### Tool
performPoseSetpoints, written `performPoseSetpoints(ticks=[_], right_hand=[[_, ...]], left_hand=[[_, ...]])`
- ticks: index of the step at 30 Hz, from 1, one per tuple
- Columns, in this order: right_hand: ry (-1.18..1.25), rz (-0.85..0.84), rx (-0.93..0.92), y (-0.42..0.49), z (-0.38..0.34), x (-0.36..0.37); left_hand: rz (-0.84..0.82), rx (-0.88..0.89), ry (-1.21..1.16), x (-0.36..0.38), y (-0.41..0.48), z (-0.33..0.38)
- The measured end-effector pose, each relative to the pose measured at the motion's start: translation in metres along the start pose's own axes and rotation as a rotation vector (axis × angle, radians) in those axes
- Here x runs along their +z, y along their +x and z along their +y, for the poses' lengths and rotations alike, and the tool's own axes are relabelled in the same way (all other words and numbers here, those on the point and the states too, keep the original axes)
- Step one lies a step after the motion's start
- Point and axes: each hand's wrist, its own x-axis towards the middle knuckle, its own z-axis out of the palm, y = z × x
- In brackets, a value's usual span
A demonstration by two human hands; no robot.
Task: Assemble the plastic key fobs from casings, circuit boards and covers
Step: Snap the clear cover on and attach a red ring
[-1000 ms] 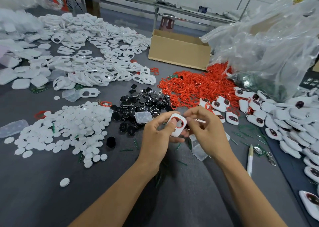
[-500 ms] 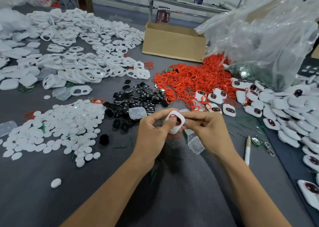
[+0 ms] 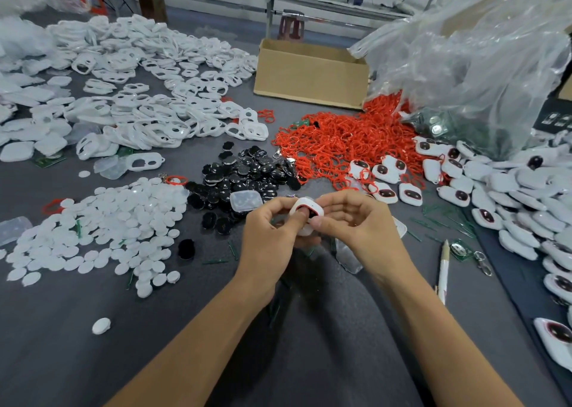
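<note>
A white key fob casing [image 3: 312, 209] with a red ring in its opening is held above the grey table [image 3: 93, 360] at centre. My left hand [image 3: 272, 236] grips it from the left, thumb pressed into the red-ringed opening. My right hand [image 3: 356, 224] pinches its right edge with thumb and fingers. White casings [image 3: 139, 122] lie heaped at far left, white oval covers [image 3: 102, 230] at near left, black oval parts [image 3: 247, 174] in the middle, red rings [image 3: 340, 140] behind. Assembled fobs [image 3: 510, 196] pile up at right.
A cardboard box [image 3: 309, 72] stands at the back centre, beside a big clear plastic bag [image 3: 479, 60] at back right. A pen [image 3: 443, 270] and a circuit board with keyring [image 3: 464, 250] lie right of my hands. A clear plastic tray [image 3: 246, 199] lies by the black parts.
My right hand closed in on the casing and now pinches its right edge. My left thumb moved onto the red-ringed opening. The view shifted slightly.
</note>
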Motion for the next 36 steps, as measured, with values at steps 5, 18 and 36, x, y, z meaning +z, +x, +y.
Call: performPoseSetpoints(ticks=[5, 18, 36], right_hand=[[0.004, 0.07, 0.027, 0.001, 0.003, 0.001], [0.419, 0.052, 0.214, 0.004, 0.001, 0.0], [-0.395, 0.202, -0.179, -0.01, 0.003, 0.021]], left_hand=[[-0.08, -0.059, -0.035, -0.003, 0.001, 0.004], [-0.152, -0.112, -0.198, -0.008, 0.003, 0.008], [-0.031, -0.063, -0.027, 0.003, -0.003, 0.0]])
